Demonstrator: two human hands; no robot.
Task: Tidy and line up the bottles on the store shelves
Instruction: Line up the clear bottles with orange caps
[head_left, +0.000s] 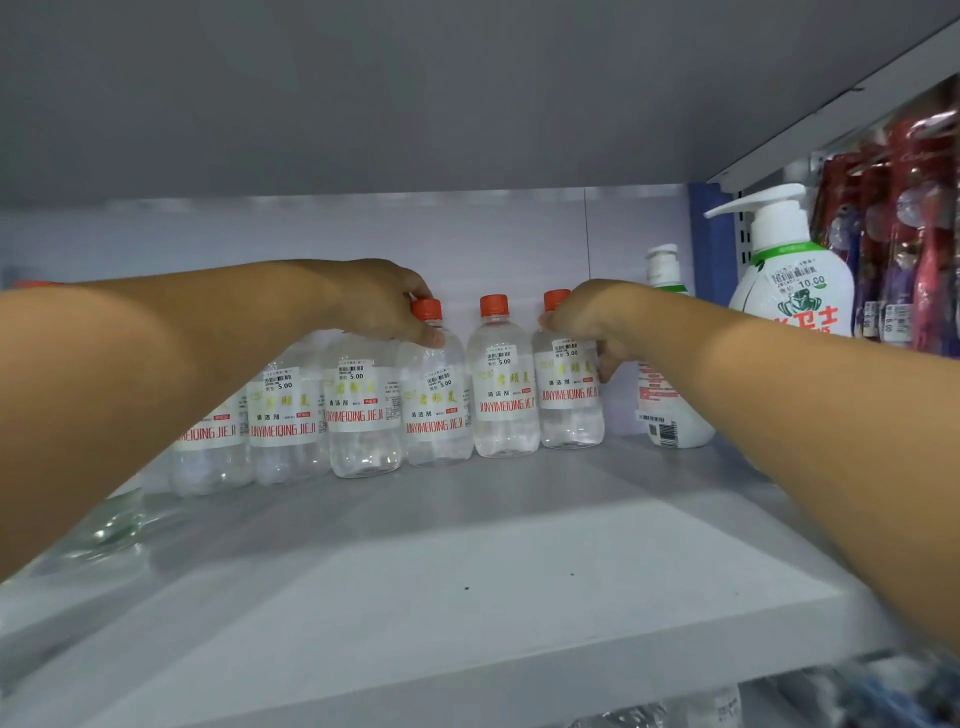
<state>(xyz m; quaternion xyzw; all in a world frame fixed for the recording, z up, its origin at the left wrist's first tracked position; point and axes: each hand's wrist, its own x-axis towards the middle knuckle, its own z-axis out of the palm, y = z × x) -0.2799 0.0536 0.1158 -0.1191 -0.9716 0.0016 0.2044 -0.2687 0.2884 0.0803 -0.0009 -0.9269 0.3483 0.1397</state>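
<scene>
A row of clear, orange-capped bottles stands along the back edge of the shelf (467, 545). The fourth bottle (436, 395) is gripped at its neck by the left hand (384, 301), fingers curled round it. The end bottle (569, 384) is held at its shoulder by the right hand (587, 317), fingers wrapped behind it. If either is tugged sideways, the middle bottle (501, 384) could probably be toppled, since the bottles stand nearly touching. Both forearms are stretched deep inward, wrists bent downward.
</scene>
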